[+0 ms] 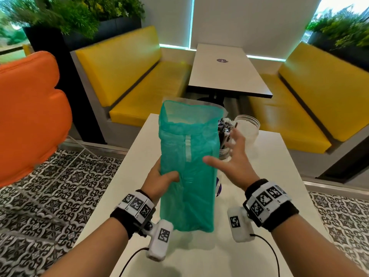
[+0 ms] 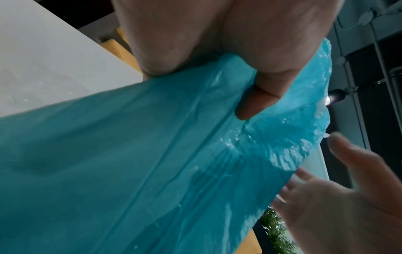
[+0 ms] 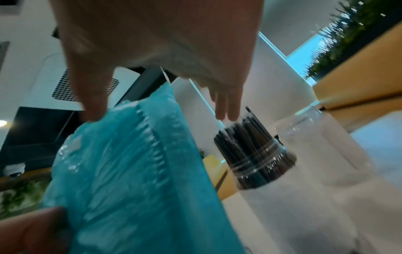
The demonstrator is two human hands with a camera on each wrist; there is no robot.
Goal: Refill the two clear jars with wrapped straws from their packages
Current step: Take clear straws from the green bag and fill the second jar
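Note:
A tall teal plastic package [image 1: 187, 162] is held up over the white table [image 1: 269, 196], its mouth open at the top. My left hand [image 1: 161, 178] grips its lower left side, thumb pressed into the plastic [image 2: 252, 103]. Just right of the package my right hand [image 1: 229, 154] hovers with fingers spread, holding nothing. Behind that hand stands a clear jar [image 3: 256, 159] full of dark wrapped straws [image 1: 224, 130]. To its right an empty clear jar [image 1: 248, 124] stands upright. The package [image 3: 135, 171] hides most of the filled jar in the head view.
The small white table's edges are close on the left and right, with patterned floor tiles [image 1: 50, 186] below. Yellow benches [image 1: 139, 82] and a second table [image 1: 223, 70] lie beyond. An orange seat [image 1: 28, 108] is at the left.

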